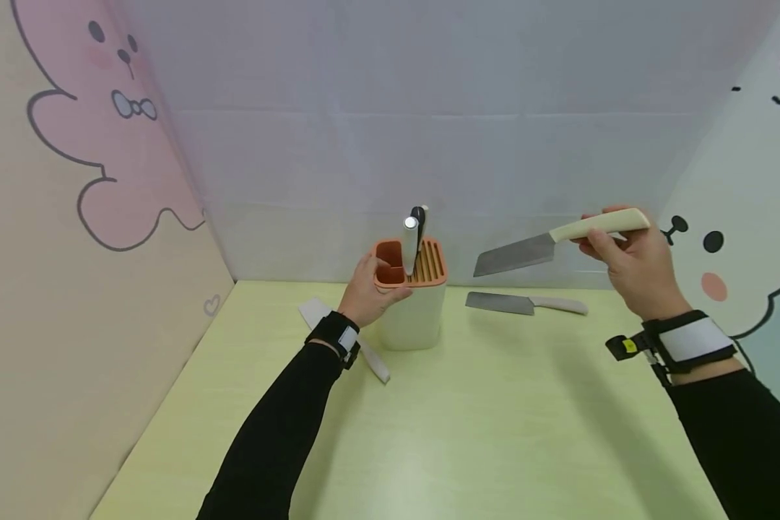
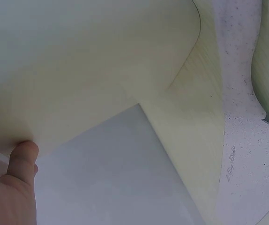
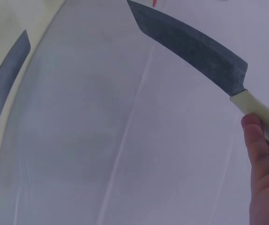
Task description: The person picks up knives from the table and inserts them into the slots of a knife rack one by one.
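Note:
My left hand point(image 1: 366, 292) grips the rim of a cream knife holder point(image 1: 411, 325) with an orange top, the thumb on its front side. In the left wrist view the thumb lies against the holder's pale wall. A white handle with a shiny end point(image 1: 410, 242) and a black handle point(image 1: 419, 214) stick up from the holder. My right hand point(image 1: 637, 263) holds a kitchen knife point(image 3: 195, 49) by its cream handle, its blade pointing left above the table. Below it a second knife point(image 1: 503, 302) with a pale handle lies flat.
A white speckled flat utensil point(image 2: 240, 154) with one wide end lies on the table, partly under my left wrist; its kind is unclear. The pale yellow table point(image 1: 468, 433) meets a white back wall point(image 1: 364, 166) and printed side panels point(image 1: 728, 217).

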`<act>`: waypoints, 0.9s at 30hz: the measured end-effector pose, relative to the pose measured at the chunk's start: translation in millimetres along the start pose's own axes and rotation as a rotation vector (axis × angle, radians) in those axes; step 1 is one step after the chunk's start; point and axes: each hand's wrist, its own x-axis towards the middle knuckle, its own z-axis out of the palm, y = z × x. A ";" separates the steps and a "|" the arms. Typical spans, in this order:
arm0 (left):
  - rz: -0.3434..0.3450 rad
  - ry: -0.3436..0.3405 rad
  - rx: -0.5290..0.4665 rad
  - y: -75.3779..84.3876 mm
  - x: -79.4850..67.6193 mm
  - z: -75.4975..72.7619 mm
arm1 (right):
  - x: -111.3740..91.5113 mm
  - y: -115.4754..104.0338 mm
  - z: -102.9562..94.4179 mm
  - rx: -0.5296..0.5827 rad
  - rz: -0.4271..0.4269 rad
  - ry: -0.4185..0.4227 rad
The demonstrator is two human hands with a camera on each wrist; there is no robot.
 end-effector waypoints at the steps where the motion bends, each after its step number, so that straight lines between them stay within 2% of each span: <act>1: -0.003 -0.003 0.001 0.8 -0.3 -0.7 | 3.2 -5.0 2.3 -0.004 -0.015 -0.007; 8: -0.017 -0.011 -0.017 2.6 -1.3 -1.9 | 22.2 -29.1 15.9 0.004 -0.085 -0.049; 15: 0.001 -0.006 -0.014 2.0 -1.7 -2.2 | 36.9 -49.0 38.0 -0.370 -0.178 -0.048; 18: -0.001 -0.003 -0.007 1.8 -1.6 -2.8 | 41.2 -54.0 52.4 -0.427 -0.228 -0.033; 27: -0.033 -0.013 -0.012 4.2 -2.5 -2.7 | 43.5 -51.4 91.4 -0.461 -0.338 -0.031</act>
